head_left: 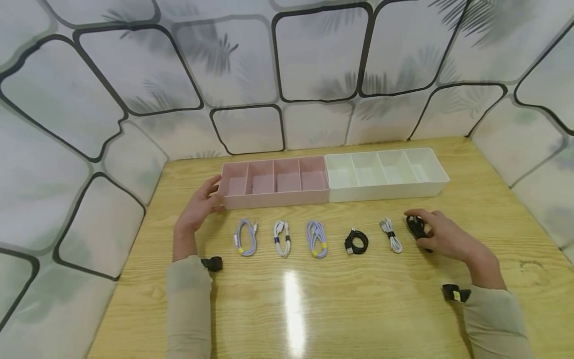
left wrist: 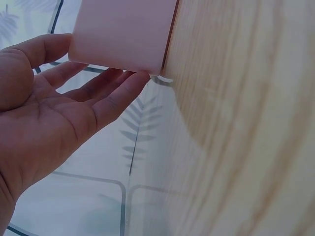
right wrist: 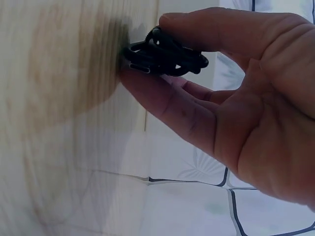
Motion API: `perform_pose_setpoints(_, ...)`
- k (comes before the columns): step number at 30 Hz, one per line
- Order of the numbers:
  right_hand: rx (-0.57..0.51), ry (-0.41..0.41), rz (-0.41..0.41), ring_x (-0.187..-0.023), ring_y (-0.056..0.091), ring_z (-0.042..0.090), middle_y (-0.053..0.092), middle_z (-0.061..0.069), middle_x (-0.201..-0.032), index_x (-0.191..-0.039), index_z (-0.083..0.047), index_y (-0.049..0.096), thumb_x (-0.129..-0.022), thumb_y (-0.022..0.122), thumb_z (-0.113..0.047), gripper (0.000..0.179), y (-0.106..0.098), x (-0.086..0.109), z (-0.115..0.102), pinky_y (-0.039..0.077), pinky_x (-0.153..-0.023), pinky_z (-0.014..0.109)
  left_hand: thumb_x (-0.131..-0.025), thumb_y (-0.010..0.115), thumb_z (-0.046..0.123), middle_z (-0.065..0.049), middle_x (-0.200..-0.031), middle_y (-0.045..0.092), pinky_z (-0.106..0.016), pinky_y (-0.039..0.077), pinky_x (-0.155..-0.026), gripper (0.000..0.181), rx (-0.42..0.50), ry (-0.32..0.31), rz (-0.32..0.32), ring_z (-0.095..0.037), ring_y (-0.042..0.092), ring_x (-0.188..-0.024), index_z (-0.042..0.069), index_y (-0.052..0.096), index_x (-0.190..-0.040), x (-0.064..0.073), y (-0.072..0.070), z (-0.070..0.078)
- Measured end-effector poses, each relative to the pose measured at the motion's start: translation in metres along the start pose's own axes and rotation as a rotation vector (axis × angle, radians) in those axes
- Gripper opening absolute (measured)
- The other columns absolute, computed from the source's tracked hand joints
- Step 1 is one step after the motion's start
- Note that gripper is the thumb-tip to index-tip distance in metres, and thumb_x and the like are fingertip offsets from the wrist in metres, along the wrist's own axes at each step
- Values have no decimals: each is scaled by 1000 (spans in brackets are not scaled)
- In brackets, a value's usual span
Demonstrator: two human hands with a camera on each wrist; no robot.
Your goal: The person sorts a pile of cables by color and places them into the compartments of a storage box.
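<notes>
At the right end of a row of coiled cables, my right hand (head_left: 448, 240) pinches a bundled black cable (head_left: 417, 227) between thumb and fingers. The right wrist view shows this bundle (right wrist: 165, 55) close over the wood, the thumb on one side and a finger on the other. My left hand (head_left: 197, 212) touches the left end of a pink four-compartment box (head_left: 275, 200), its fingers extended. In the left wrist view the fingertips lie along the end wall of the box (left wrist: 120, 37). A white four-compartment box (head_left: 390, 192) stands against the pink one's right end.
Between my hands lie a lavender cable (head_left: 253, 243), a white cable (head_left: 277, 235), a second lavender cable (head_left: 316, 234), a black coil (head_left: 348, 244) and a grey-white cable (head_left: 395, 244) on the wooden table (head_left: 242, 309). Patterned fabric walls (head_left: 242, 60) enclose the back and sides.
</notes>
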State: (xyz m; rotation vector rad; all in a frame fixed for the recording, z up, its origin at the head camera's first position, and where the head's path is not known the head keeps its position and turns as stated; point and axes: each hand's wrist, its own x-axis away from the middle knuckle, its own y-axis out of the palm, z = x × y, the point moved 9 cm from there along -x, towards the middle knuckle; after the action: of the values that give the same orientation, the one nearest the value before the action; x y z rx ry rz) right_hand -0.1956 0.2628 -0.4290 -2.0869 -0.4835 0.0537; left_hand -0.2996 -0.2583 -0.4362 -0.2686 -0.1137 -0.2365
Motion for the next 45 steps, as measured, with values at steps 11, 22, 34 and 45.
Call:
perform_pose_setpoints(11, -64, -25, 67, -93, 59, 35, 40, 28, -124, -144, -5, 35, -85, 64, -1, 65, -7, -2, -10, 49, -73, 44, -95, 42, 4, -24, -151, 22, -57, 38, -97, 62, 28, -12, -11, -42, 39, -124, 9, 17, -152, 3, 7, 16)
perform_pose_setpoints(22, -206, -73, 91, -100, 59, 37, 34, 21, -142, -147, -11, 32, -89, 62, -4, 65, -12, -6, -31, 52, -71, 30, -98, 43, 11, -23, -151, 23, -55, 40, -96, 59, -31, 3, 2, -40, 40, -125, 11, 18, -152, 5, -1, 15)
perform_pose_setpoints(34, -357, -190, 55, -106, 58, 31, 31, 7, -149, -147, -16, 32, -94, 59, -13, 60, -14, -25, -70, 51, -77, 28, -96, 44, 7, -24, -151, 23, -57, 38, -97, 60, -12, -9, 4, -41, 40, -125, 7, 18, -151, 18, 3, 18)
perform_pose_setpoints(45, -569, -166, 12, -113, 56, 31, 34, 12, -145, -147, -20, 31, -92, 62, -15, 64, -2, -60, -83, 51, -83, 31, -94, 44, 6, -20, -151, 23, -54, 39, -98, 63, -12, -23, 2, -37, 40, -126, 13, 19, -152, 7, 6, 12)
